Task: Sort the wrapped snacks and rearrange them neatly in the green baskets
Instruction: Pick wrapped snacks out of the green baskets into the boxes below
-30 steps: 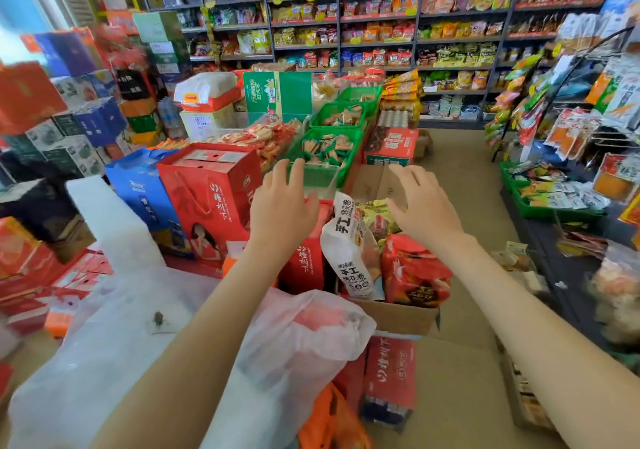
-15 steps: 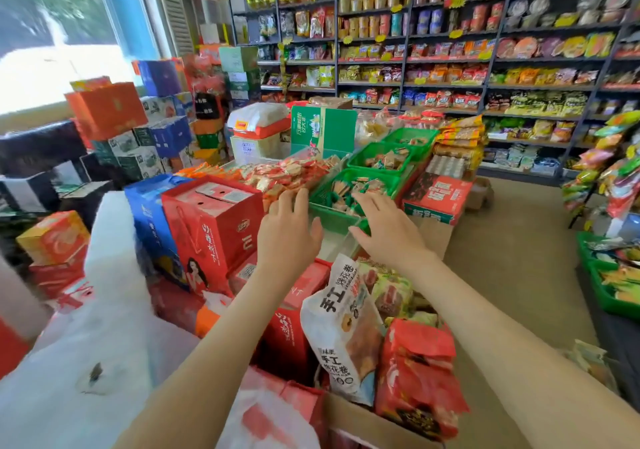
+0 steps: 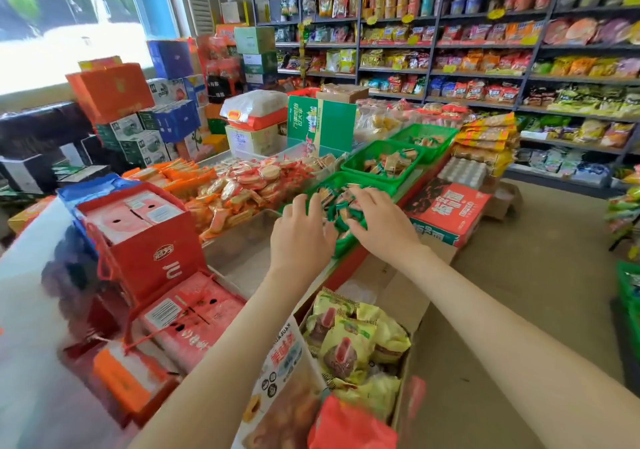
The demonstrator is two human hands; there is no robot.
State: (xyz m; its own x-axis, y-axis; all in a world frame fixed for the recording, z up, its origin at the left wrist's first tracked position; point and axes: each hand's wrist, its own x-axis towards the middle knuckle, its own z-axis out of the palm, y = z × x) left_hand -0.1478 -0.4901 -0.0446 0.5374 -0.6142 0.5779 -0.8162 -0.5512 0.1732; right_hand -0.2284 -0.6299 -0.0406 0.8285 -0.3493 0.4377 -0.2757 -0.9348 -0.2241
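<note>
Three green plastic baskets stand in a row leading away from the person. Both bare hands reach into the nearest green basket (image 3: 343, 246), where small wrapped snacks (image 3: 337, 194) lie in a loose heap. On the left hand (image 3: 301, 237) the grip is apart, with fingers spread on the wrappers. The right hand (image 3: 381, 227) bends its fingers down into the pile, and I cannot tell whether that grip has closed on a snack. The middle green basket (image 3: 353, 168) and far green basket (image 3: 445, 143) also hold snacks. A red printed carton (image 3: 446, 213) sits just beside the right hand.
</note>
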